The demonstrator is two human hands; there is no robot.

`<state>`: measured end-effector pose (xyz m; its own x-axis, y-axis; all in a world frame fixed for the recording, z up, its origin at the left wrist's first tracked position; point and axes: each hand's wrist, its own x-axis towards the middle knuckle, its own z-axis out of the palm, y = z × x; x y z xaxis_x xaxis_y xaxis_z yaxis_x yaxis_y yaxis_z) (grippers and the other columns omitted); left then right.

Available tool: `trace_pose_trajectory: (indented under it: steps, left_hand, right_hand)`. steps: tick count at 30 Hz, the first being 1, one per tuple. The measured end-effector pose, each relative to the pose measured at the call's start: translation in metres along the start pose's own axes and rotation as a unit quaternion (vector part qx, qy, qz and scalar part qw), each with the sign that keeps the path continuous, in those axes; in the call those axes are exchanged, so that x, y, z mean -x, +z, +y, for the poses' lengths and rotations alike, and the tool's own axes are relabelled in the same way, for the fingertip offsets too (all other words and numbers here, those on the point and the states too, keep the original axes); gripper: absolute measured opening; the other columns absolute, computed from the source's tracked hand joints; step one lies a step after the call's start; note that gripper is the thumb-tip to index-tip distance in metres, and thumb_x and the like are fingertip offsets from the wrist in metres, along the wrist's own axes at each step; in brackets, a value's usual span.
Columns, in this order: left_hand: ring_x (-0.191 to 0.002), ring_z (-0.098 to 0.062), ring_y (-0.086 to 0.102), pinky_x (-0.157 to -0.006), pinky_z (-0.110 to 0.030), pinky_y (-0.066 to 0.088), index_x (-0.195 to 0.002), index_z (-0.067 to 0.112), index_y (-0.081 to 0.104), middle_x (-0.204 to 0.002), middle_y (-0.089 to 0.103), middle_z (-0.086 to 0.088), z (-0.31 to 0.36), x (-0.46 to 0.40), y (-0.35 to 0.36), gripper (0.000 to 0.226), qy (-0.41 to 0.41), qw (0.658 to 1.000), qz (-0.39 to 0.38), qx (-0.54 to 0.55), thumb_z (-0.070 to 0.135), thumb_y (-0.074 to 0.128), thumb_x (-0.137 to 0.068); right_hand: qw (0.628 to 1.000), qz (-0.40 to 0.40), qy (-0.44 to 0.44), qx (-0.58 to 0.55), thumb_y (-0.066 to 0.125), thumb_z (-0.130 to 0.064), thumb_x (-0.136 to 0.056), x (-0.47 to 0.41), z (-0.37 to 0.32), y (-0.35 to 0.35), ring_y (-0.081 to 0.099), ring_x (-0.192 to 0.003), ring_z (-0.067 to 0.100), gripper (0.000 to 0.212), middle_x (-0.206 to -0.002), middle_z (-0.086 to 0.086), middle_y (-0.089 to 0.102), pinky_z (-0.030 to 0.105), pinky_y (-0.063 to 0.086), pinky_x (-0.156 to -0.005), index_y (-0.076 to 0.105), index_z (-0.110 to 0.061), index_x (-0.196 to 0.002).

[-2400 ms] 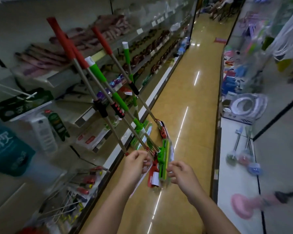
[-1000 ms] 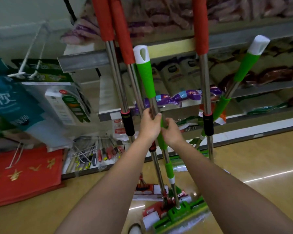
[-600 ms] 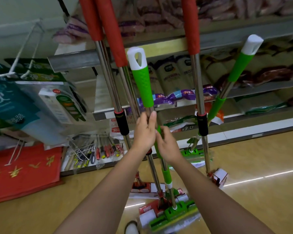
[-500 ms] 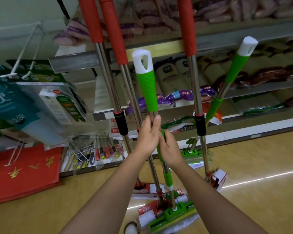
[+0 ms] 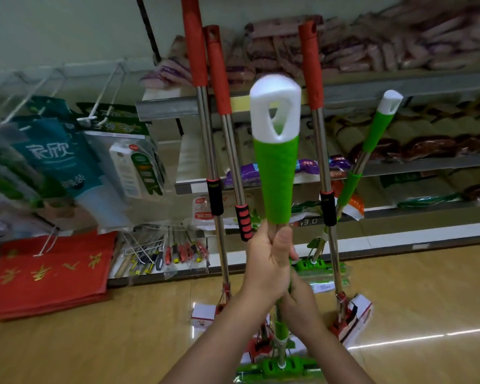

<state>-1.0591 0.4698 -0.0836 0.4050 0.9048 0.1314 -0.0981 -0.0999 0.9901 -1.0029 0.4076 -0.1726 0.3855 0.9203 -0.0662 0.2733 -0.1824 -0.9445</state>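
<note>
You've got the green mop w/ both hands: left hand wrapped round the pole under the grip, right hand gripping just below.

Held mop: green ribbed grip, white cap, green head.
Leaning mops: 3 red grips, silver shafts.
Far mop: green grip, white cap.
Bags: red, gold characters.
Pack: teal, white characters.
Floor: tan.
</note>
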Motion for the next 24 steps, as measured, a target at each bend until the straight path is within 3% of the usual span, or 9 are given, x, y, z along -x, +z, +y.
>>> trace_pose_trajectory:
  steps: [3,6,9,14,17,18,24]
  left_hand:
    - [-0.042,-0.004,0.045,-0.050,-0.019,0.043,-0.073,0.026,0.047,-0.042,0.050,0.007,0.042,0.013,-0.008,0.066,0.048,0.999,-0.003,0.024,0.089,0.036,-0.057]
    - [-0.039,-0.006,0.043,-0.047,-0.017,0.040,-0.070,0.028,0.048,-0.039,0.046,0.006,0.078,0.028,-0.026,0.060,0.085,0.996,-0.003,0.017,0.087,0.036,-0.061]
    - [-0.039,-0.004,0.044,-0.047,-0.018,0.040,-0.067,0.031,0.047,-0.038,0.047,0.009,0.103,0.046,-0.055,0.056,0.118,0.993,0.016,-0.020,0.086,0.034,-0.063]
    - [-0.042,-0.006,0.047,-0.049,-0.024,0.043,-0.065,0.042,0.052,-0.042,0.050,0.009,0.138,0.076,-0.121,0.046,0.160,0.982,0.059,-0.076,0.084,0.035,-0.065]
    - [-0.042,-0.007,0.049,-0.051,-0.023,0.042,-0.064,0.033,0.048,-0.042,0.051,0.008,0.156,0.093,-0.174,0.054,0.182,0.968,0.127,-0.115,0.085,0.034,-0.065]
    - [-0.043,-0.007,0.050,-0.053,-0.023,0.042,-0.065,0.031,0.047,-0.042,0.051,0.007,0.161,0.099,-0.195,0.057,0.186,0.963,0.148,-0.125,0.086,0.033,-0.065]
    - [-0.046,-0.014,0.052,-0.060,-0.038,0.046,-0.068,0.028,0.050,-0.044,0.054,0.004,0.182,0.135,-0.326,0.062,0.169,0.946,0.234,-0.146,0.089,0.037,-0.061]
  right_hand:
    - [0.997,0.029,-0.069,0.000,0.042,-0.058,-0.066,0.014,-0.035,0.001,0.048,-0.048,0.006,0.024,-0.052,-0.014,0.058,0.026,0.035,-0.048,0.047,-0.035,-0.060]
    - [0.992,0.023,-0.119,-0.018,0.044,-0.054,-0.063,0.029,-0.074,0.010,0.043,-0.042,0.005,0.026,-0.045,-0.015,0.054,0.020,0.029,-0.045,0.042,-0.031,-0.052]
    - [0.988,0.001,-0.149,-0.033,0.045,-0.055,-0.063,0.046,-0.106,0.026,0.047,-0.048,0.002,0.024,-0.046,-0.005,0.052,0.018,0.029,-0.046,0.047,-0.031,-0.061]
    - [0.975,-0.098,-0.201,0.010,0.042,-0.057,-0.065,0.065,-0.157,0.071,0.056,-0.058,-0.002,0.026,-0.061,-0.008,0.059,0.016,0.040,-0.054,0.050,-0.034,-0.073]
    - [0.951,-0.166,-0.257,0.053,0.046,-0.056,-0.067,0.071,-0.199,0.102,0.057,-0.061,0.009,0.028,-0.068,0.000,0.064,0.035,0.046,-0.059,0.054,-0.031,-0.075]
    - [0.940,-0.185,-0.282,0.052,0.047,-0.054,-0.069,0.072,-0.215,0.111,0.059,-0.063,0.011,0.026,-0.070,0.001,0.065,0.036,0.046,-0.060,0.057,-0.032,-0.077]
    - [0.905,-0.179,-0.378,-0.076,0.044,-0.047,-0.072,0.083,-0.348,0.177,0.062,-0.081,0.006,0.028,-0.082,-0.005,0.067,0.021,0.048,-0.071,0.060,-0.030,-0.087]
